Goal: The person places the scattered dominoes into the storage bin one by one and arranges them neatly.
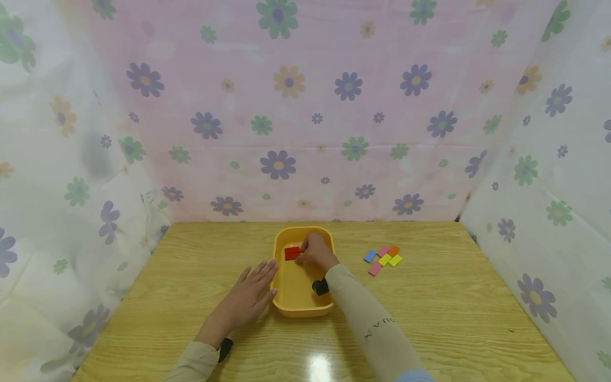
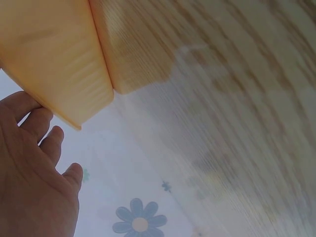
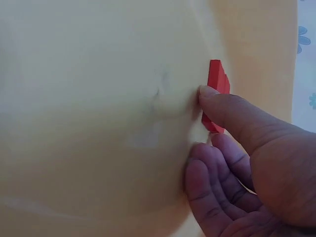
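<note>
Steady orange-yellow plastic tray (image 1: 303,313) with fingers of left hand (image 1: 244,301) spread; align flat red rectangular blocks (image 1: 291,254) with right hand (image 1: 319,252), apparently pinching one between fingers.

The left grip (image 1: 245,300) lies with extended fingers against the left rim of the yellow tray (image 1: 295,289); the right grip (image 1: 317,252) reaches inside its far end, thumb and fingers bent, right forearm (image 1: 367,313) slanting in from its right.
</note>
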The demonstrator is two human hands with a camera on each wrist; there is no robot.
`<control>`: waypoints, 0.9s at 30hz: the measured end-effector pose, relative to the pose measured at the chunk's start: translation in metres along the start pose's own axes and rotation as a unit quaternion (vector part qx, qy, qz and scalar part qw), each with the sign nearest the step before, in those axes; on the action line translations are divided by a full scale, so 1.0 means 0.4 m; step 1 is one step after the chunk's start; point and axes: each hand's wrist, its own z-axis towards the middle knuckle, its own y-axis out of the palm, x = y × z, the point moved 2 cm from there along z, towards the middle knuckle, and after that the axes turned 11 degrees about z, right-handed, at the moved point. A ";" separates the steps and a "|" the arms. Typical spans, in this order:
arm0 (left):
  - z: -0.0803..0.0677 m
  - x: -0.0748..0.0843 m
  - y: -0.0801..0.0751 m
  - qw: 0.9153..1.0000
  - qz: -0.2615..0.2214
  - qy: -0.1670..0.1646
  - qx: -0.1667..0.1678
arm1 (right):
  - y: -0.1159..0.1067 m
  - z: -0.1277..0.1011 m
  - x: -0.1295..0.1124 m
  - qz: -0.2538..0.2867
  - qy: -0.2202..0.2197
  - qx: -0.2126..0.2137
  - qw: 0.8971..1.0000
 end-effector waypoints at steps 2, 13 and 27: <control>0.000 0.001 0.000 1.000 0.001 0.000 0.000 | -0.005 -0.003 -0.003 0.000 -0.001 -0.006 1.000; 0.000 0.005 -0.005 1.000 0.003 0.004 0.004 | -0.173 -0.060 -0.106 0.035 -0.082 -0.014 0.996; 0.007 0.007 -0.006 1.000 0.010 0.004 -0.010 | -0.453 -0.188 0.006 0.085 -0.203 0.052 0.974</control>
